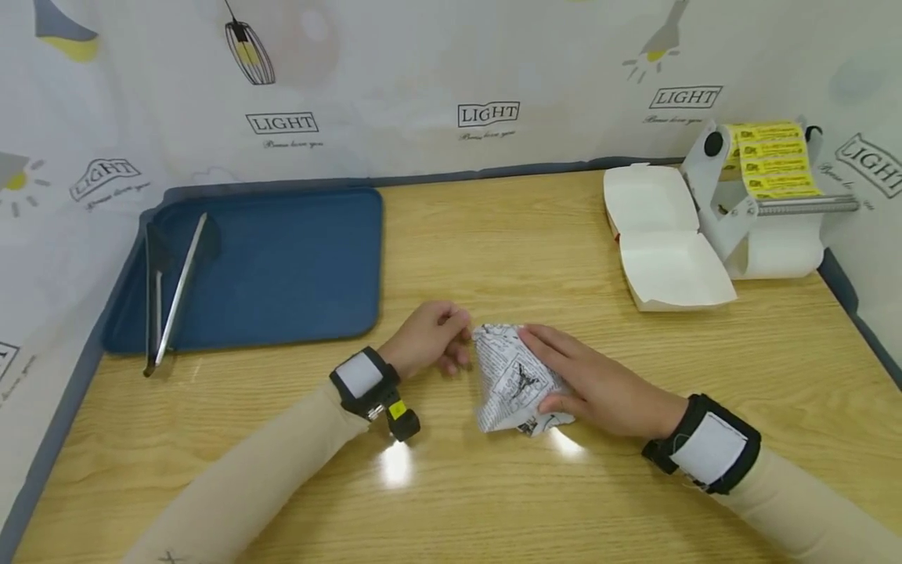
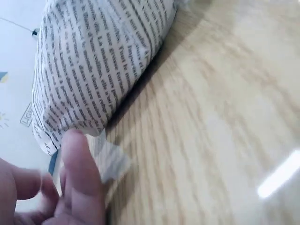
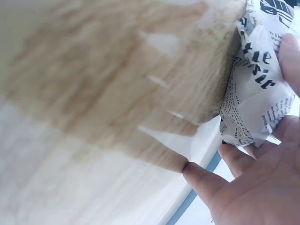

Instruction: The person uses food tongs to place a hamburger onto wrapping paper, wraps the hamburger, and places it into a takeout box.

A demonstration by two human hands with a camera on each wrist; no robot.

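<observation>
A packet wrapped in white newsprint-patterned paper [image 1: 517,384] lies on the wooden table in front of me; its contents are hidden. From its right side my right hand [image 1: 599,384] grips it, fingers over the far side and thumb on the near side. In the right wrist view, the folded paper [image 3: 258,89] sits between thumb and fingers. My left hand [image 1: 430,337] is just left of the packet, its fingers loosely bent with nothing seen in them. The left wrist view has one fingertip right at the lower edge of the printed paper [image 2: 93,61]; whether it touches, I cannot tell.
At the left is a blue tray [image 1: 296,266] with metal tongs [image 1: 179,290] lying across it. An open white carton box [image 1: 669,258] stands at the back right, beside a dispenser [image 1: 726,204] holding a roll of yellow labels [image 1: 778,160]. A printed cloth wall [image 1: 395,78] borders the table.
</observation>
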